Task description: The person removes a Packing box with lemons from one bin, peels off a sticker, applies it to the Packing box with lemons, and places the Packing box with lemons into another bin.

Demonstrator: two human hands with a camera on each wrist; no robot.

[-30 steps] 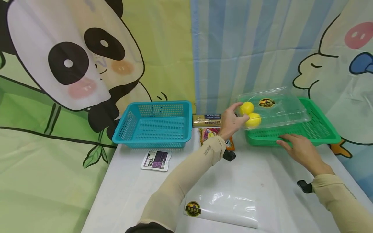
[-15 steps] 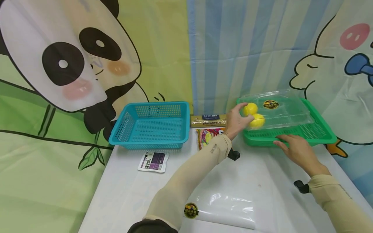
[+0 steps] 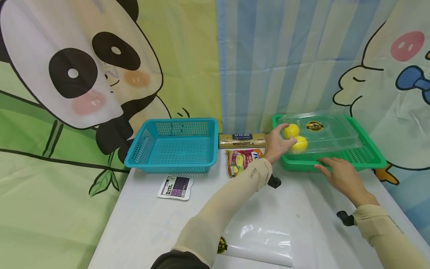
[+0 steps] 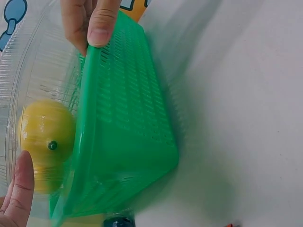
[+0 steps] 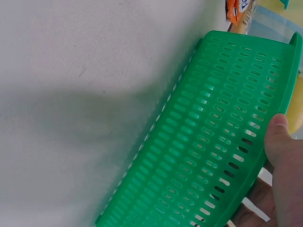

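My left hand point(image 3: 277, 145) grips the left end of a clear plastic box point(image 3: 336, 140), thumb and fingers spread around its side. Inside, at that same end, lie two yellow lemons point(image 3: 291, 130); one lemon point(image 4: 47, 130) shows a green stem end in the left wrist view. The box sits tilted over the mouth of a green basket point(image 3: 371, 158), overlapping its inside. On the basket's near rim, my right hand point(image 3: 343, 180) holds on, with the thumb outside against the wall, as the right wrist view shows, and the fingers around the rim.
A blue basket point(image 3: 176, 149) stands at the left. Between the baskets lie a spaghetti pack point(image 3: 242, 141) and a colourful snack bag point(image 3: 237, 161). A white and purple pouch point(image 3: 175, 187) lies in front, and a glossy plastic bag point(image 3: 258, 243) lies near the front.
The clear box with the lemons has come down and slightly right, lower into the green basket, with my left hand on it. My right hand has stayed at the basket's rim.
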